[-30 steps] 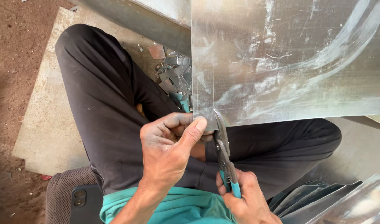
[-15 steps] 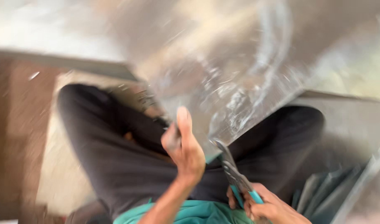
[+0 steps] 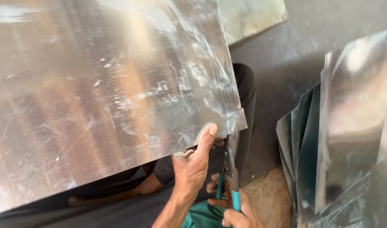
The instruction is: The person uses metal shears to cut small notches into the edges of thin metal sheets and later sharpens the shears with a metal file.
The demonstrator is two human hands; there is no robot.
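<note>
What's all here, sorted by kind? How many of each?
Big metal sheet held by the left hand: 1
Tin snips with teal handles, in the right hand: 1
Stack of cut metal sheets at the right, too overlapped to count singly: 1
Hands: 2
Total: 5

Right of the fingers [image 3: 210, 131], a bare grey concrete wall [image 3: 311, 38] rises behind the work spot, rough and unpainted. Below and to the right of them lies a patch of sandy brown dirt floor [image 3: 267, 198]. Further right, a stack of cut metal sheets [image 3: 328, 152] leans upright. Above and to the right of the fingers, another flat sheet piece [image 3: 252, 14] lies. Soft daylight glares off the metal.
</note>
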